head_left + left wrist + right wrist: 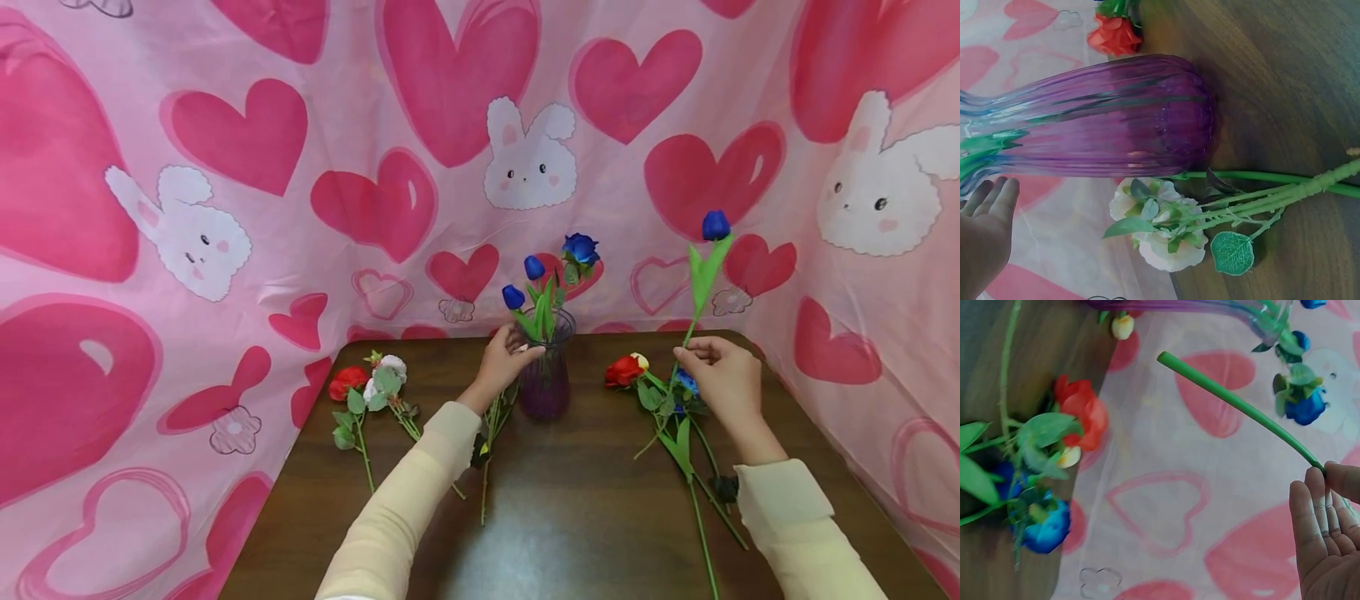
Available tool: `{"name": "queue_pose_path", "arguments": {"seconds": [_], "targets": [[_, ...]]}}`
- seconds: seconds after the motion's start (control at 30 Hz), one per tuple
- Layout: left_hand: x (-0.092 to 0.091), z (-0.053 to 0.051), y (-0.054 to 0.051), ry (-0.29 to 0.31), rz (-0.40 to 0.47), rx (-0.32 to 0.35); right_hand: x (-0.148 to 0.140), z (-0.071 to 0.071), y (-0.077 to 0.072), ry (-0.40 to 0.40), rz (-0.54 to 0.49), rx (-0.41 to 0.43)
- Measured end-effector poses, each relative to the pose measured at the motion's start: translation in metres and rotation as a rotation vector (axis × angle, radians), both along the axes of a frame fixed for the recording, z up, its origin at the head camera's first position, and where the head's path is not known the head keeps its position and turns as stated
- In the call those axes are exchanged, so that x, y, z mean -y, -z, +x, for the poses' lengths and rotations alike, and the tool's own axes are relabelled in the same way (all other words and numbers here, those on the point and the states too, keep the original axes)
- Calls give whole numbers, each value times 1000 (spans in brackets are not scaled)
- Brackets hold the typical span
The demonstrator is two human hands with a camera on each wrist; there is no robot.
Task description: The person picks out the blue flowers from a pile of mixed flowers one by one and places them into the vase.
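A purple-tinted glass vase (545, 385) stands upright, holding two blue tulips (534, 267) and a blue rose (581, 248). My left hand (504, 364) is at the left side of its neck, thumb in front; in the left wrist view its fingers (999, 203) look fairly straight beside the glass. Over at the right, my right hand (723, 377) pinches a blue tulip (716, 226) by its green stem, bloom up. In the right wrist view, the cut end of that stem (1235, 403) points toward the vase, apart from it.
Red and white roses (386, 379) lie on the left of the brown table (570, 533). More stems (486, 467) lie beside the vase. Beneath my right hand is a pile with a red flower (624, 371) and blue blooms (686, 382). Pink heart-patterned cloth (465, 225) surrounds the table's back and sides.
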State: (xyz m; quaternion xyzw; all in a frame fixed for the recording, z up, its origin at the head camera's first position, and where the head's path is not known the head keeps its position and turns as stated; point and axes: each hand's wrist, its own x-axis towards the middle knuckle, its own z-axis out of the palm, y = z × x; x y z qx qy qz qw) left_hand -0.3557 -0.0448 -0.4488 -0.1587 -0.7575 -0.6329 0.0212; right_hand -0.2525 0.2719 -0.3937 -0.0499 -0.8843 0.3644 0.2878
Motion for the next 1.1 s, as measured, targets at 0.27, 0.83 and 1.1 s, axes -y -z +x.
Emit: {"name": "queue_pose_path", "arguments": {"seconds": [0.27,0.83,1.1], "targets": [[12,7,-1,-106,47,-84,24,-10,-12,-65,-18,-110],[16,44,-63,-61,113,-364,77,-25,-41,-264,-33,-255],[0,55,-93,80,113,-445,107,-28,-45,-384,-4,-259]]}}
